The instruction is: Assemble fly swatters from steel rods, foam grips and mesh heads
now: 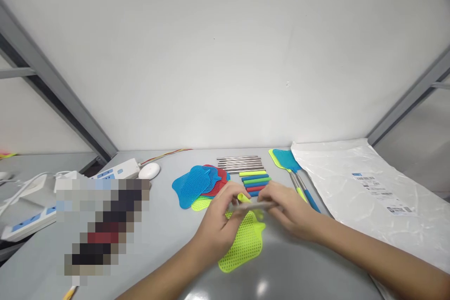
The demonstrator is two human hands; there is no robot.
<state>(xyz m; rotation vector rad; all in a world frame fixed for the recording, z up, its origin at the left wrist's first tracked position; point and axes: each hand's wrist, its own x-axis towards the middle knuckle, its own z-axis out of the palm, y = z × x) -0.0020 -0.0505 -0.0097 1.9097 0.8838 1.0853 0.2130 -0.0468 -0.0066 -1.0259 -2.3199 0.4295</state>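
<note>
A thin metal rod [258,206], blurred by motion, spans between my two hands. The closed fingers of my left hand [225,220] pinch its left end, and my right hand [290,208] is closed around its right end. Close by my left fingertips, a yellow-green tube [242,197] shows behind the rod; whether a finger grips it too is unclear. Below the hands, a yellow-green perforated fly swatter head [242,246] lies on the table, partly covered by my left hand.
Blue [191,187] and red swatter heads [220,180] are piled left, behind them metal rods [241,164]. Coloured tubes [256,180] lie beyond my hands. Two rod-fitted swatters [295,173] adjoin a white package [351,187]. Power strips [117,168] and a white round device [149,171] stand left.
</note>
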